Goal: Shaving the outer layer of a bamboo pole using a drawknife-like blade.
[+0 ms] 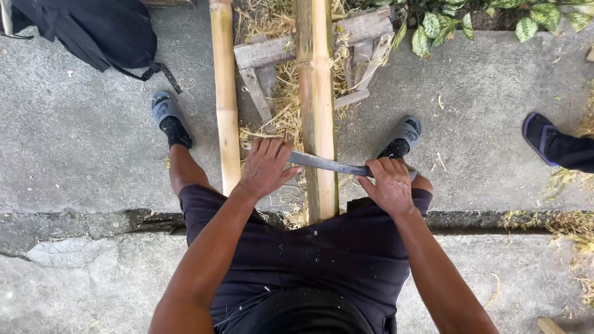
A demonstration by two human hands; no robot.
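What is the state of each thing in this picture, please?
Left hand: pressed on the blade's far end.
Right hand: closed around the blade's handle.
Blade: lying crosswise on the bamboo pole.
Bamboo pole: resting on the wooden stand, partly scraped.
Second bamboo pole: lying alongside, untouched.
Wooden stand: upright, covered with shavings.
Black bag: lying on the concrete.

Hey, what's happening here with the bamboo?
A person stands astride a bamboo pole that runs forward onto a low wooden stand. Both hands hold a long metal blade laid crosswise on the pole: the left hand presses on one end, the right hand grips the other. Pale shavings lie on the concrete around the stand. A second bamboo pole lies alongside, on the left.
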